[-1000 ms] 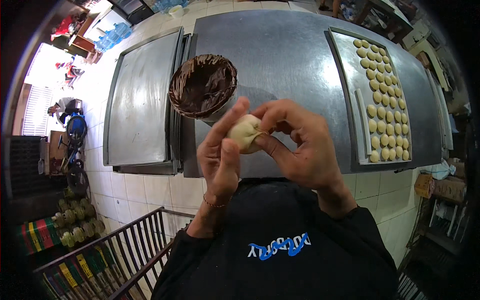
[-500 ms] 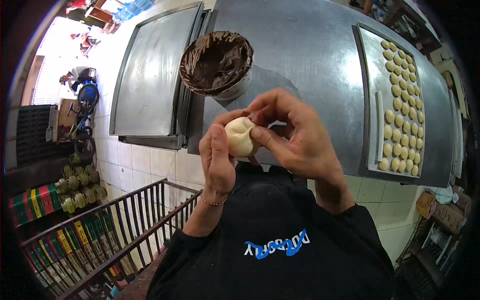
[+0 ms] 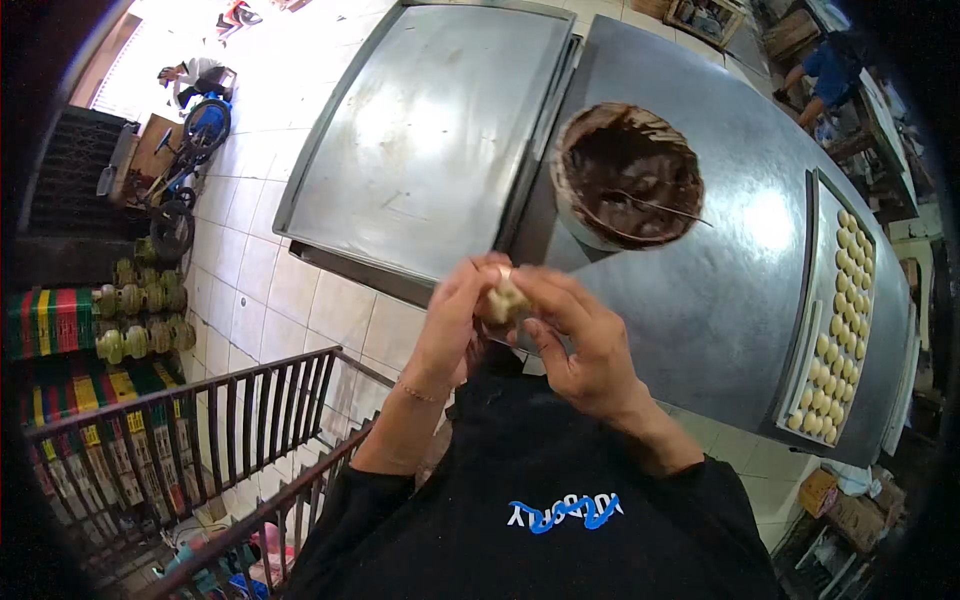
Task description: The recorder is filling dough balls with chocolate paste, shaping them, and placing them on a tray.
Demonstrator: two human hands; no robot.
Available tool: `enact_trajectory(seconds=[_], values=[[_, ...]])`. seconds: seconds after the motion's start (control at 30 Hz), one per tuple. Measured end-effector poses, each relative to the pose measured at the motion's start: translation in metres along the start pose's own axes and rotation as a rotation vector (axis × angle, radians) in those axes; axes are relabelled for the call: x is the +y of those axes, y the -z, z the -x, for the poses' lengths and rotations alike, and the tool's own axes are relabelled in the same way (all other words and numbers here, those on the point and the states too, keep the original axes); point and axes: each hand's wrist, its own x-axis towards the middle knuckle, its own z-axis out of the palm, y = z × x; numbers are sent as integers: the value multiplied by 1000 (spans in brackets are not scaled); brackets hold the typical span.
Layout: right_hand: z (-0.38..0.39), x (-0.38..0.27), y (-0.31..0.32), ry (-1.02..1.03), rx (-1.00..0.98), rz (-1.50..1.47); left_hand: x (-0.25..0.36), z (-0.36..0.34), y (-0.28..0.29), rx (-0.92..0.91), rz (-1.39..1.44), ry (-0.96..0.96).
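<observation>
A small pale piece of dough (image 3: 505,302) is pinched between my two hands, just in front of my chest. My left hand (image 3: 455,322) is closed around its left side. On the other side, the fingers of my right hand (image 3: 585,340) press its top, with the thumb bent below. Motion blur and the fingers hide much of the dough. Beyond my right hand stands a bucket (image 3: 578,218) coated in dark brown paste (image 3: 640,172), with a thin stick or handle lying across it.
Metal baking trays (image 3: 420,130) lie stacked at the left of the steel table (image 3: 690,330). At the right, another tray (image 3: 797,385) carries rows of round dough pieces (image 3: 840,330). A dark railing (image 3: 250,420) runs at lower left. People and bicycles (image 3: 205,125) are farther off.
My view has turned leftward, so the bucket and trays sit farther right. My hands have drawn closer together around the dough, and less of it shows now.
</observation>
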Motion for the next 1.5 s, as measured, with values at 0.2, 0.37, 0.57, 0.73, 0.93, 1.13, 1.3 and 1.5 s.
enact_trajectory(seconds=[0.2, 0.37, 0.57, 0.73, 0.93, 1.13, 1.3, 1.5], values=[[-76, 17, -79, 65, 431, 18, 14, -121, 105, 277, -1426, -825], [-103, 97, -109, -253, 199, 176, 7, -122, 148, 218, -1236, -769], [-150, 148, -157, -78, 86, 535, 19, -143, 179, -209, -940, -443], [-138, 117, -129, -94, 132, 453, 54, -140, 174, -241, -1086, -429], [-35, 78, -74, -475, 291, 147, 45, -177, 135, -373, -1330, -833], [68, 91, -28, -620, 597, 27, 18, -182, 146, -376, -1314, -892], [183, 121, 122, -683, 1095, 179, 28, -147, 111, 36, -1532, -1082], [322, 235, 358, -914, 1176, 902, -43, -95, -68, -380, -670, -277]])
